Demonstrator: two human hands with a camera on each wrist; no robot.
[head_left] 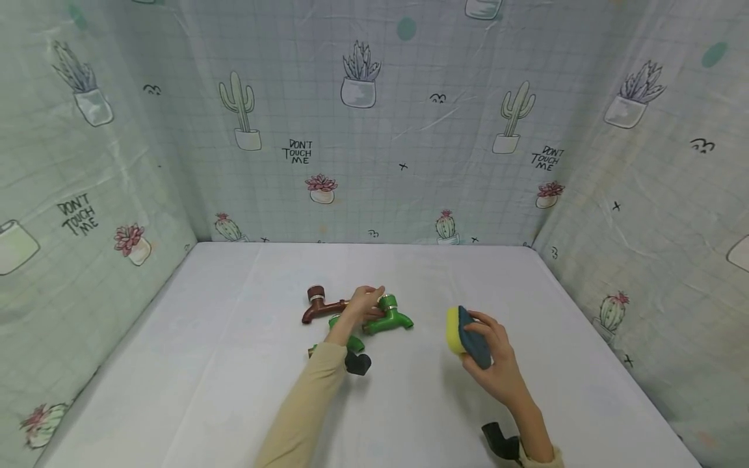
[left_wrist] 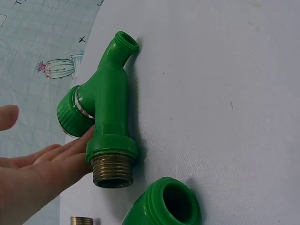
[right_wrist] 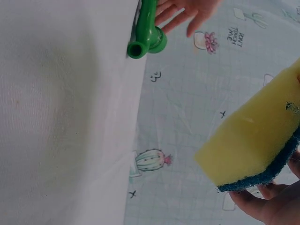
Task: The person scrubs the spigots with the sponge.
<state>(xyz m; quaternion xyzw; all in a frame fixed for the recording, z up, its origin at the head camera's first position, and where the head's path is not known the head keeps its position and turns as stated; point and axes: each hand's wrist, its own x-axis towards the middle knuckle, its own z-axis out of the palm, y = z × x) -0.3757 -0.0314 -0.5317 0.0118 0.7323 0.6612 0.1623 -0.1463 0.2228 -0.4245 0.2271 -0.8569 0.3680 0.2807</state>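
My right hand [head_left: 497,365] grips a yellow sponge [head_left: 454,330] with a dark blue scouring side, raised over the right of the table. Fingertips lie along the blue side in the right wrist view. On the table's middle lies a green plastic tap [left_wrist: 112,101] with a brass threaded end. My left hand [head_left: 365,303] is beside this tap, fingers extended behind its body and thumb held apart. A second green tap [head_left: 355,343] lies nearer, partly hidden by the left forearm. Left of the hand is a brown tap [head_left: 317,308], its brass end near the fingers.
The white table [head_left: 234,390] is enclosed by cactus-print cloth [head_left: 404,130] at the back and both sides. A black wrist camera [head_left: 358,363] on the left arm hangs close to the nearer green tap. Another black camera [head_left: 500,442] sits at the right wrist.
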